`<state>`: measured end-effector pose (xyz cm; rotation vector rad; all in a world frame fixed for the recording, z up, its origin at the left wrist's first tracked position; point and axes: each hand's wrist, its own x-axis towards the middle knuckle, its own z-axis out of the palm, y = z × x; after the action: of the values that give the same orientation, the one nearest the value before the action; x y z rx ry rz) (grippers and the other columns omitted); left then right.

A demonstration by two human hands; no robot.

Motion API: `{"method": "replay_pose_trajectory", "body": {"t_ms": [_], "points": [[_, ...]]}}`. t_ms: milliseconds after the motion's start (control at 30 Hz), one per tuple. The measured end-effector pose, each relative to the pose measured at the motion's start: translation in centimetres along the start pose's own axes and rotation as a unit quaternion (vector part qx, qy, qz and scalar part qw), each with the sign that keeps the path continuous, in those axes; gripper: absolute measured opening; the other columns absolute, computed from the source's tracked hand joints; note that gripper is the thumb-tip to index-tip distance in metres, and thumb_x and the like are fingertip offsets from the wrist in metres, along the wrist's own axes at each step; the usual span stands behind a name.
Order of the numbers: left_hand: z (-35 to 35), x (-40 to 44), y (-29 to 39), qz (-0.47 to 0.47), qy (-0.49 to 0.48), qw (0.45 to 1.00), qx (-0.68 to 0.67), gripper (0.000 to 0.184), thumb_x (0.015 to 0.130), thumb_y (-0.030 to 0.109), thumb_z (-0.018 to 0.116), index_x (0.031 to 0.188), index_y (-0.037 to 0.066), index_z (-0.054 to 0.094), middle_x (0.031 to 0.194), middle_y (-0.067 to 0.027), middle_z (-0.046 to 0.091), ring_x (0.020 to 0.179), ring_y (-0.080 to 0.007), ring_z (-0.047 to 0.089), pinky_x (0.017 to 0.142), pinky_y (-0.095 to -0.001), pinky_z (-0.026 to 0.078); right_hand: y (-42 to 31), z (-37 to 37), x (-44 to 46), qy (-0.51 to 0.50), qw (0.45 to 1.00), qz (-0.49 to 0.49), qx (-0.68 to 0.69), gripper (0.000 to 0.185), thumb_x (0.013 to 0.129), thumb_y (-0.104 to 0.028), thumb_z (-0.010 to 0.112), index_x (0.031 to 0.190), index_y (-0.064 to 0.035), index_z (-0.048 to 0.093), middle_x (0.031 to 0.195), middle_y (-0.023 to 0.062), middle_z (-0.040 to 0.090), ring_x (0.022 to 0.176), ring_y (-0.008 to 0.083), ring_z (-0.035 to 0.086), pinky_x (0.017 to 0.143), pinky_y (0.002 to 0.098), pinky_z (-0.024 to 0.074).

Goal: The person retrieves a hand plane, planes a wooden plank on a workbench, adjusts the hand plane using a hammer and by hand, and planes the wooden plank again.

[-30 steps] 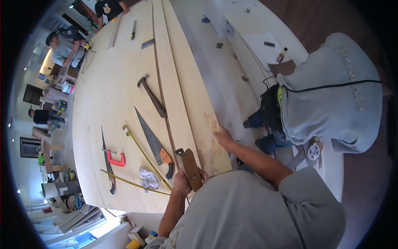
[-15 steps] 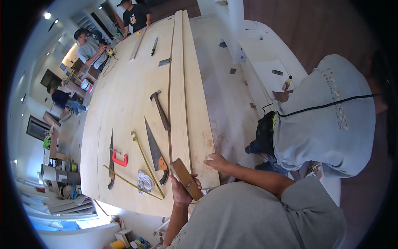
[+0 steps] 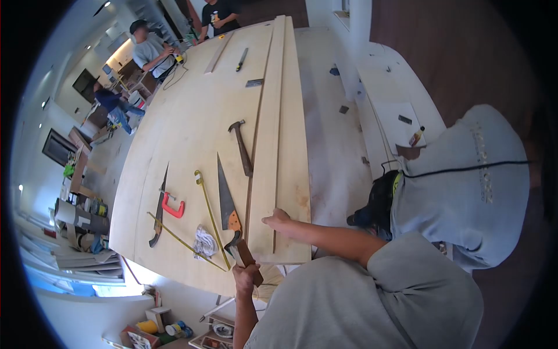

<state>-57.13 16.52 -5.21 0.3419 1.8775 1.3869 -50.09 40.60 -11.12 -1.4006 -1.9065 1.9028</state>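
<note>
My left hand [image 3: 247, 277] grips a wooden hand plane [image 3: 251, 263] at the near edge of the large plywood sheet [image 3: 180, 128]. My right hand [image 3: 278, 220] lies on a long wooden strip [image 3: 267, 145] near its close end, its fingers reaching out across the surface. To the left of the strip, a handsaw [image 3: 226, 198] points away from me, its handle near the plane. A claw hammer [image 3: 243, 152] rests farther up, beside the strip. Also on the sheet are a folding rule [image 3: 206, 200], a white cloth bundle [image 3: 204, 241], a red clamp [image 3: 173, 205] and a second saw [image 3: 160, 209].
A person in grey [image 3: 465, 192] bends over on my right, a black cable across the back. Several people work at the far left. A bottle [image 3: 416, 136] stands on a white ledge [image 3: 401, 87]. Tools and boxes [image 3: 154, 328] sit below the near edge.
My right hand has moved left from the sheet's edge onto the long strip. My left hand has lowered and turned the hand plane. The view has shifted.
</note>
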Motion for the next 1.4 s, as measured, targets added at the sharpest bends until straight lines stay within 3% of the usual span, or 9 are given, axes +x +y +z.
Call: {"method": "replay_pose_trajectory", "body": {"t_ms": [133,233,400,733,900,1067,1200,1267,1400], "points": [[-0.1,3.4,-2.2,0.019,-0.023,0.999,0.016,0.034,0.066,0.011,0.079,0.095,-0.001,0.066,0.083,-0.0047,0.067,0.073,-0.0162,0.062,0.068,-0.0325,0.052,0.8,1.2,2.5,-0.01,0.994,0.058,0.087,0.036,0.083,-0.024,0.073,0.091,0.0088,0.061,0.076,0.0172,0.063,0.068,0.0268,0.063,0.048,0.0441,0.0447],[0.4,5.3,-2.7,0.043,0.028,0.987,0.153,0.043,0.063,0.015,0.082,0.097,-0.005,0.065,0.085,-0.0131,0.071,0.074,-0.0246,0.067,0.073,-0.0383,0.055,0.6,2.6,3.9,0.077,0.984,0.152,0.053,0.046,0.079,-0.027,0.076,0.107,0.0082,0.066,0.105,0.0244,0.072,0.095,0.0369,0.071,0.075,0.0458,0.0584],[1.1,5.7,-0.6,0.057,0.029,0.985,0.162,0.048,0.062,0.019,0.081,0.098,-0.009,0.066,0.086,-0.0226,0.072,0.08,-0.0339,0.071,0.077,-0.0411,0.056,-0.2,2.4,4.1,0.1,0.98,0.17,0.017,0.051,0.077,-0.026,0.079,0.114,0.0073,0.065,0.116,0.025,0.07,0.104,0.037,0.07,0.081,0.0452,0.0602],[1.0,5.7,-0.4,0.012,-0.036,0.987,0.156,0.055,0.065,0.019,0.079,0.113,-0.006,0.065,0.094,-0.0206,0.074,0.086,-0.0309,0.072,0.08,-0.0398,0.056,-1.7,3.1,3.5,0.105,0.984,0.141,0.008,0.069,0.073,-0.05,0.083,0.107,0.0087,0.069,0.108,0.0269,0.071,0.096,0.0337,0.072,0.074,0.0422,0.0609],[0.6,4.1,1.4,-0.013,-0.04,0.997,0.065,0.053,0.068,0.018,0.079,0.113,-0.006,0.066,0.092,-0.0154,0.074,0.083,-0.0251,0.071,0.078,-0.0375,0.056,-2.0,1.0,1.3,-0.022,0.996,0.073,0.053,0.079,0.073,-0.056,0.083,0.106,0.013,0.066,0.108,0.0284,0.068,0.098,0.0325,0.071,0.077,0.0403,0.0602],[1.1,0.9,3.4,0.028,-0.089,0.996,-0.01,0.041,0.07,0.019,0.08,0.103,-0.004,0.07,0.085,-0.0113,0.073,0.075,-0.0211,0.068,0.072,-0.0355,0.054,-1.4,1.6,1.2,0.04,0.997,0.066,-0.027,0.075,0.075,-0.046,0.081,0.115,0.0136,0.061,0.117,0.0309,0.065,0.105,0.038,0.069,0.085,0.0435,0.0585],[1.9,-0.1,5.2,-0.007,-0.145,0.984,0.103,0.037,0.07,0.02,0.082,0.098,-0.002,0.069,0.076,-0.0097,0.069,0.071,-0.0188,0.065,0.068,-0.0359,0.051,0.3,1.9,1.5,0.111,0.985,0.072,-0.109,0.064,0.077,-0.031,0.076,0.122,0.0112,0.059,0.122,0.033,0.063,0.111,0.0439,0.066,0.093,0.0457,0.0556],[2.0,0.1,4.5,0.023,-0.146,0.986,0.08,0.038,0.071,0.02,0.083,0.1,-0.001,0.07,0.078,-0.0087,0.07,0.072,-0.0181,0.065,0.07,-0.0346,0.052,0.7,2.0,1.1,0.165,0.976,0.065,-0.127,0.051,0.078,-0.017,0.067,0.121,0.0073,0.061,0.121,0.0329,0.064,0.114,0.0453,0.064,0.098,0.0457,0.0528],[2.3,-1.1,5.6,0.068,-0.171,0.982,-0.04,0.039,0.073,0.018,0.084,0.104,-0.001,0.072,0.088,-0.0077,0.073,0.079,-0.0177,0.068,0.077,-0.033,0.054,-1.6,0.4,-2.3,0.167,0.981,0.071,-0.064,0.048,0.077,-0.016,0.066,0.118,0.0081,0.06,0.116,0.0311,0.066,0.113,0.0436,0.065,0.098,0.0456,0.0523]]}}
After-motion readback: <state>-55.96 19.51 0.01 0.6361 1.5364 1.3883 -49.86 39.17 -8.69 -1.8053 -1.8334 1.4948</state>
